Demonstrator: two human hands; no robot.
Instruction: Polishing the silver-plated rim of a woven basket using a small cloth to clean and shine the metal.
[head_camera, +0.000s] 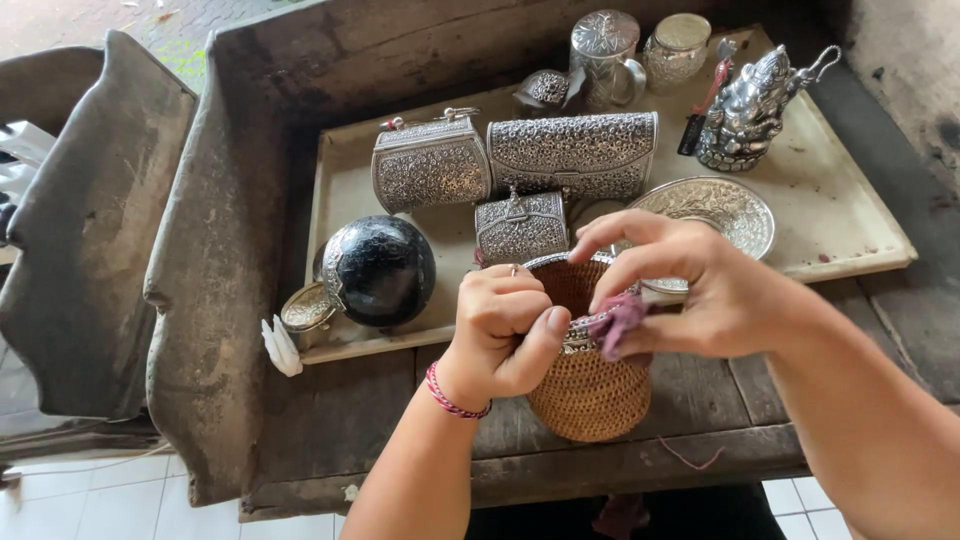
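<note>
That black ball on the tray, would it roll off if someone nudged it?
The black ball is round and glossy, so it probably rolls and feels slippery. The metal fitting at its left may check it, and the tray has a raised rim.

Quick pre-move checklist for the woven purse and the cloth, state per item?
1. Left hand grips the woven purse at its rim: ok.
2. Right hand pinches the purple cloth against the silver frame: ok.
3. Purse mouth open: ok.
4. Purse bottom resting on the wooden table: cannot tell.
5. Silver plate on the tray close behind right hand, knock risk: not ok.
</note>
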